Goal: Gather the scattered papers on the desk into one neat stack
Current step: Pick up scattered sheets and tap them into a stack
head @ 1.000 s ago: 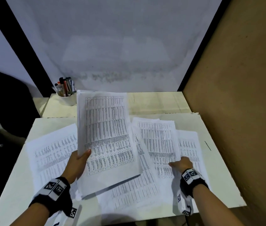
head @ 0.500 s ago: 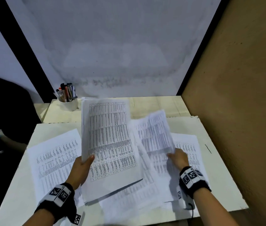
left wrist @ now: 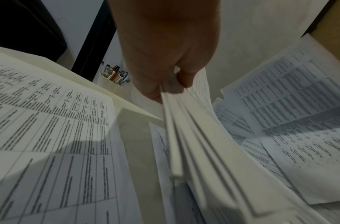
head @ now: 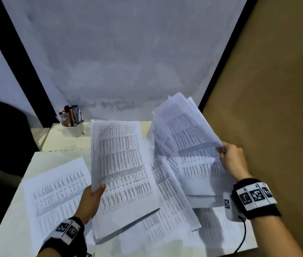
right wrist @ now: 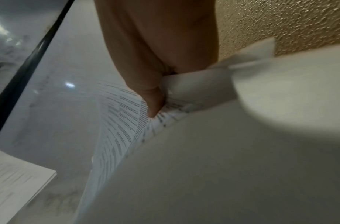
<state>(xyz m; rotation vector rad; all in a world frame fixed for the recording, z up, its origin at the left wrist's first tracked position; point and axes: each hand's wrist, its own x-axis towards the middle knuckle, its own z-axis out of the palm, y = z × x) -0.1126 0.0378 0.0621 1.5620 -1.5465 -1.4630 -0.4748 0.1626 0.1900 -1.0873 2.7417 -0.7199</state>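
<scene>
A person stands over a pale cream rectangular desk strewn with white sheets printed with dense black tables, midway through gathering them into one pile. The thickest bundle of printed sheets, lifted above the desk's middle, is clamped at its near left edge by the left hand, thumb on top and fingers curled beneath. A moment ago the right hand lay flat on the sheets at the desk's right edge; it has since pinched a smaller sheaf of printed sheets by its corner and swung it up off the surface, pages fanning loosely. That likely readies it to join the left-hand bundle. One single printed sheet lies flat by the left edge, and overlapping loose printed sheets remain along the near edge under both bundles. A tan textured wall runs close along the right edge, leaving little swing room; the far left corner holds a white cup of pens.
</scene>
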